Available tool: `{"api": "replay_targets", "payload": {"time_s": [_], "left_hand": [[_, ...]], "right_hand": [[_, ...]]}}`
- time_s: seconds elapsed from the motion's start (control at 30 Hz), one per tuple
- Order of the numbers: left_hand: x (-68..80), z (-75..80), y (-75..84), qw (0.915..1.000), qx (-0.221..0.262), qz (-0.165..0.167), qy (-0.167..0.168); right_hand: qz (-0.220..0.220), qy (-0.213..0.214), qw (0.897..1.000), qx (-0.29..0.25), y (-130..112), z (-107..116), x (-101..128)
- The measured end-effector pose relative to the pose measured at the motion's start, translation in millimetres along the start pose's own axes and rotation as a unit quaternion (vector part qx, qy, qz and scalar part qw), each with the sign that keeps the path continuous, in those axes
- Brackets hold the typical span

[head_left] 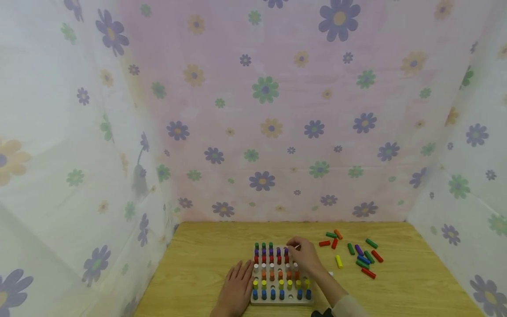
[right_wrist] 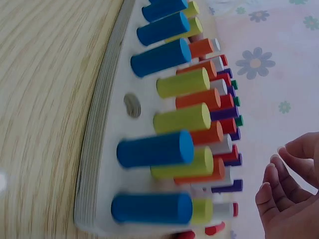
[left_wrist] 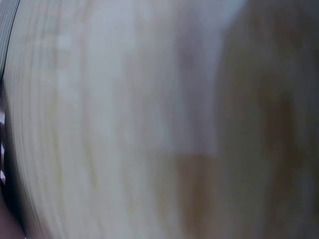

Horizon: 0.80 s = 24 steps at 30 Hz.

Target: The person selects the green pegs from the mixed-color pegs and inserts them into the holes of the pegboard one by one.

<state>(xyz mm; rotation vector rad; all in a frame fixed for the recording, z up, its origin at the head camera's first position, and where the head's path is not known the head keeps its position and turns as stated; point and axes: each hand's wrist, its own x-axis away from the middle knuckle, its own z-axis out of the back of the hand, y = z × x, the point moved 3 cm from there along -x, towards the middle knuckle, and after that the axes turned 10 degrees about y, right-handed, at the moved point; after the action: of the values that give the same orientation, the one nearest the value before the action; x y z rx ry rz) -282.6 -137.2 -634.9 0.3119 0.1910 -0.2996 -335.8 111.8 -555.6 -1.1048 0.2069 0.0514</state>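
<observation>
The table is showing pale wood with a fine straight grain and a matt finish. The peg board is looking like light, smooth wood, its edge showing thin layers. The pegs standing in it are wearing smooth, evenly painted colour with a soft sheen. The flowered curtain behind the table's far edge is hanging as thin, matt cloth.

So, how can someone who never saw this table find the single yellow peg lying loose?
Start at the peg board near the table's front edge. Right of it lie scattered loose pegs. The yellow peg lies on their near left side, the only yellow among red, green, orange, purple and blue.
</observation>
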Motion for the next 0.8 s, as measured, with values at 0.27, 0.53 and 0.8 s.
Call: {"api": "replay_targets", "payload": {"time_s": [0.27, 0.53, 0.8], "left_hand": [[-3.0, 2.1, -3.9, 1.0, -0.002, -0.003, 0.004], [1.0, -4.6, -2.5, 0.9997, 0.009, -0.007, 0.022], [-1.2, -7.7, -3.4, 0.9998, -0.008, -0.001, 0.018]], "right_hand": [[0.045, -0.009, 0.998, 0.038, -1.5, 17.7, 2.9], [0.046, -0.026, 0.996, 0.066, 12.6, 36.2, 10.5], [0.044, -0.043, 0.996, 0.063, 23.6, 59.7, 17.4]]}}
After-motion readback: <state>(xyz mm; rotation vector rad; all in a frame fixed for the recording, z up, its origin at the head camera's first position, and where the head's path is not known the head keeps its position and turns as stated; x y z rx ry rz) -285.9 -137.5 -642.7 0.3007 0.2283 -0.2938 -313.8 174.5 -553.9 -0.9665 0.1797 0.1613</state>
